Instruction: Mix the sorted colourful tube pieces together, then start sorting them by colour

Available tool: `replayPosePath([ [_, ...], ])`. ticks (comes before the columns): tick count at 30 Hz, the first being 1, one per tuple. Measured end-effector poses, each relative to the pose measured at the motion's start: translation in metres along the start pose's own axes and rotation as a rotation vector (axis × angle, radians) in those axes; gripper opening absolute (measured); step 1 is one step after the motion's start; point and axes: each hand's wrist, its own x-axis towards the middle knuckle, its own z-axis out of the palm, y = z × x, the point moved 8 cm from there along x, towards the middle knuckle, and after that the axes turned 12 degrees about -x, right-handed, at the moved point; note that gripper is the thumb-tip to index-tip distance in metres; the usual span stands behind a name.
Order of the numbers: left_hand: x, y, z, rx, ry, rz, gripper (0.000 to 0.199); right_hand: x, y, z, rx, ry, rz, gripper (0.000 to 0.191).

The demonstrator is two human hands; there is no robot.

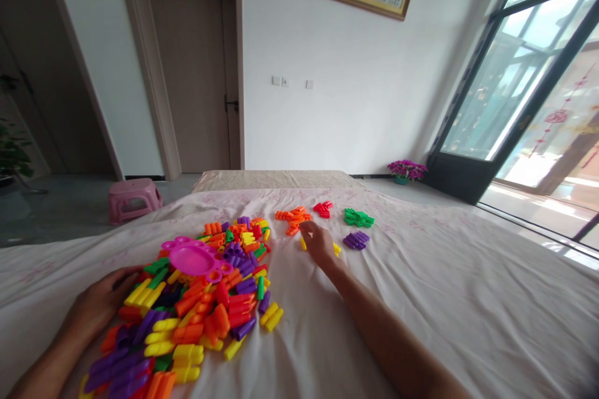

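Observation:
A big mixed heap of plastic toy building pieces (201, 312), joined tubes in yellow, orange, purple, red and green, lies in front of me on the left. My left hand (100, 299) rests at its left edge, fingers stretched toward the green and yellow pieces, with nothing seen in its grip. Farther out, my right hand (319, 244) is over a few yellow pieces (337, 249), partly covering them. Its fingers are curled together beside the orange pieces (294, 218); whatever they hold is hidden. Small groups of red (322, 209), green (359, 217) and purple pieces (356, 240) lie nearby.
On top of the heap sits a pink paw-shaped plastic tray (191, 260). A pale wrinkled cloth (449, 287) covers the surface. Beyond it stand a pink stool (135, 199) on the left and a pot of magenta flowers (406, 169) by the glass door.

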Motion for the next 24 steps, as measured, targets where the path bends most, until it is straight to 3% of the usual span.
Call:
replayPosePath([
  [6,-0.001,-0.003,0.003,-0.108,-0.054,-0.080,0.049,-0.027,-0.060,0.015,-0.154,-0.157,-0.298,0.017],
  [10,0.002,-0.009,0.005,-0.141,-0.042,-0.078,0.048,-0.034,-0.083,0.030,-0.222,-0.243,-0.373,0.020],
  [15,0.004,-0.009,0.005,-0.123,-0.043,-0.048,0.046,-0.024,-0.093,0.045,-0.378,-0.238,-0.334,0.024],
  [24,0.002,-0.001,0.005,-0.071,-0.062,-0.065,0.048,-0.025,-0.084,0.064,-0.475,-0.276,-0.290,0.025],
])
